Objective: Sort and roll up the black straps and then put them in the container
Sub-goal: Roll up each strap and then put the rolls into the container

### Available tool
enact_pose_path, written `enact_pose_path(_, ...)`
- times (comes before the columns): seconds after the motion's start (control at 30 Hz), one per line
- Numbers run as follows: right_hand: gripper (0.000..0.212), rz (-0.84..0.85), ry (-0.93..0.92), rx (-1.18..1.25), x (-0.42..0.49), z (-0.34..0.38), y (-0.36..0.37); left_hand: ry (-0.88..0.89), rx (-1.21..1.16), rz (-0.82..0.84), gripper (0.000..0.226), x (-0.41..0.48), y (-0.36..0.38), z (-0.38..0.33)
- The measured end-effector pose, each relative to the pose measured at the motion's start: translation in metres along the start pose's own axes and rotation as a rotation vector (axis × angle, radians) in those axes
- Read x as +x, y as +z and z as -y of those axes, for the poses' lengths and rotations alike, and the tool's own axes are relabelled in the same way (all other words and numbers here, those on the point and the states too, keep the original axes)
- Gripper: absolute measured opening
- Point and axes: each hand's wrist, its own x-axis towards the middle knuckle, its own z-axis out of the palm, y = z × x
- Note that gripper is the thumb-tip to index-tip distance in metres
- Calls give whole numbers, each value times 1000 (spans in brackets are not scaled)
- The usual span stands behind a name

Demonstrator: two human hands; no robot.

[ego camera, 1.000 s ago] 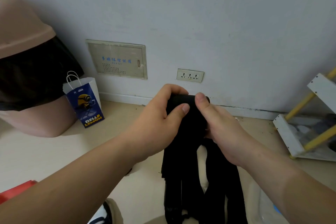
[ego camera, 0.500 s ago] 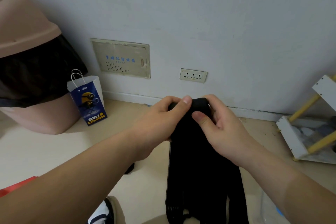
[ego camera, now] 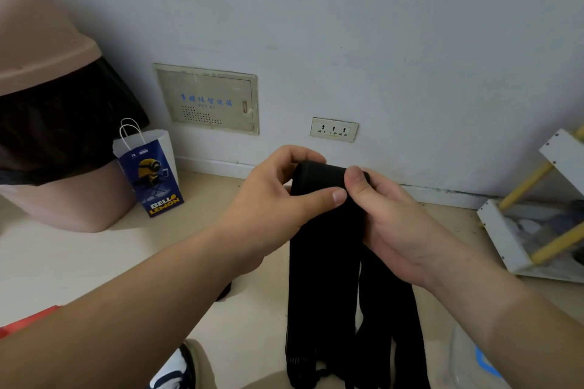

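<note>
At the far left stands a pinkish-tan bin [ego camera: 47,41] with a black liner [ego camera: 57,123] hanging out under its lid. Just beside it, a blue and white paper bag [ego camera: 150,177] with a cartoon figure and the words "BELLO LEMON" stands upright on the floor [ego camera: 79,256] near the wall. A red edge [ego camera: 25,322] shows at the lower left, too little of it to identify. On the wall behind the bag is a cream access panel [ego camera: 207,99] with blue lettering.

Your left hand [ego camera: 268,202] is raised in the middle of the view, its fingers [ego camera: 297,155] curled over the top left of the rolled end of the black straps [ego camera: 325,246], thumb pressed across the front of the roll. Both of your hands are closed on that roll. The loose lengths hang straight down from it toward the bottom of the frame, well above the floor at the top and running out of view below. A shoe [ego camera: 177,369] shows at the bottom edge, left of the hanging straps.

On the wall above the roll is a triple socket [ego camera: 334,129]. Your right hand [ego camera: 395,221] grips the roll's right side, thumb on the front and touching your left thumb tip.

At the lower right is part of a clear container [ego camera: 471,360] with a blue piece. Farther right stands a white rack [ego camera: 505,230] with yellow rods.
</note>
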Motion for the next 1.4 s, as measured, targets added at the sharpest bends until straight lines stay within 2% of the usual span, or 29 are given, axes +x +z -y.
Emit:
enact_pose_path(0.07,28,-32,-68,-2,1,-1,-1,-93,-38,35,48,2,-1,1)
enact_pose_path(0.17,18,-46,-156,-34,1,-3,-1,-231,-64,151,46,2,-1,3)
enact_pose_path(0.27,16,-48,-228,-119,-2,-2,-1,-317,-107,156,49,5,-1,4)
enact_pose_path(0.33,20,-63,-249,-195,-4,-3,-1,-331,-23,122,56,6,-1,5)
enact_pose_path(0.4,26,-78,-245,-223,-5,-3,0,-290,54,74,52,5,1,5)
enact_pose_path(0.5,32,-66,-184,-119,-6,2,1,-166,98,20,38,4,3,4)
enact_pose_path(0.63,53,-1,9,84,-6,11,4,-31,137,-19,16,5,5,4)
enact_pose_path(0.7,54,-6,91,102,-5,10,8,50,198,-19,11,3,8,5)
enact_pose_path(0.83,56,-92,74,24,1,4,8,171,251,-31,13,2,18,0)
enact_pose_path(1.0,56,-90,73,36,-1,7,5,166,249,30,17,-2,26,-1)
enact_pose_path(1.27,70,-15,158,-85,0,10,1,273,389,11,26,0,20,-3)
enact_pose_path(1.4,66,30,90,-167,-1,17,-3,296,365,66,34,1,12,-5)
